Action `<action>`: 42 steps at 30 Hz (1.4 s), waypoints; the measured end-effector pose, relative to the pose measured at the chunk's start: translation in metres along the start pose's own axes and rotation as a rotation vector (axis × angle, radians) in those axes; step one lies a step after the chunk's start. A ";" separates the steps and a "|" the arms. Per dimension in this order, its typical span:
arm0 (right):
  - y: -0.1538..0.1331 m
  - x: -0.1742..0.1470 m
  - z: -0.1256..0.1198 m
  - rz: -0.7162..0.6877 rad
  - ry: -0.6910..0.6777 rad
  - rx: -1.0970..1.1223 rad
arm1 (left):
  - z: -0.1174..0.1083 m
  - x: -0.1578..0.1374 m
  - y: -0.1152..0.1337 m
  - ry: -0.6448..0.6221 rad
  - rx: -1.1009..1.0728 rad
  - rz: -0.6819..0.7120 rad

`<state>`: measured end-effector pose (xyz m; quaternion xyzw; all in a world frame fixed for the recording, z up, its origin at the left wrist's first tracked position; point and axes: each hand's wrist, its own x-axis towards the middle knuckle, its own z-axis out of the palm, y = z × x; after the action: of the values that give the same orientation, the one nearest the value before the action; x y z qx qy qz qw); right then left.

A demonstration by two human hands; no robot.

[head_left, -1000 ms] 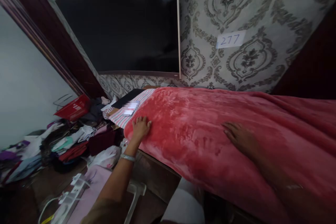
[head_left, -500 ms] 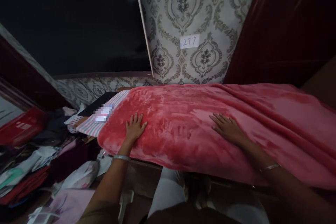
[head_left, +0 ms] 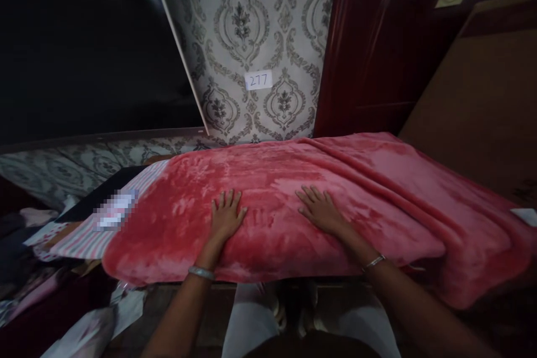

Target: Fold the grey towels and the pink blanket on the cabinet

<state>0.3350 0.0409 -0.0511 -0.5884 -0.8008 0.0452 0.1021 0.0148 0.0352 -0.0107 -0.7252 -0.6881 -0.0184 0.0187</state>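
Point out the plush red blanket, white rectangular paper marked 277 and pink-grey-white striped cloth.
Plush red blanket (head_left: 271, 198), head view, middle of the top.
White rectangular paper marked 277 (head_left: 258, 80), head view, its centre.
Pink-grey-white striped cloth (head_left: 83, 239), head view, lower left part.

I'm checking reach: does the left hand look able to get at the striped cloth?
Likely yes: the left hand rests spread on the red blanket, and nothing visible stands between it and the striped cloth.
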 end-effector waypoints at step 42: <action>-0.008 0.000 -0.025 0.036 0.010 0.154 | -0.005 0.012 -0.005 0.035 0.107 0.008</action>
<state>0.3332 0.0371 -0.0253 -0.5935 -0.7836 0.1054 0.1503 0.0102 0.0475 -0.0049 -0.7254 -0.6848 0.0056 0.0694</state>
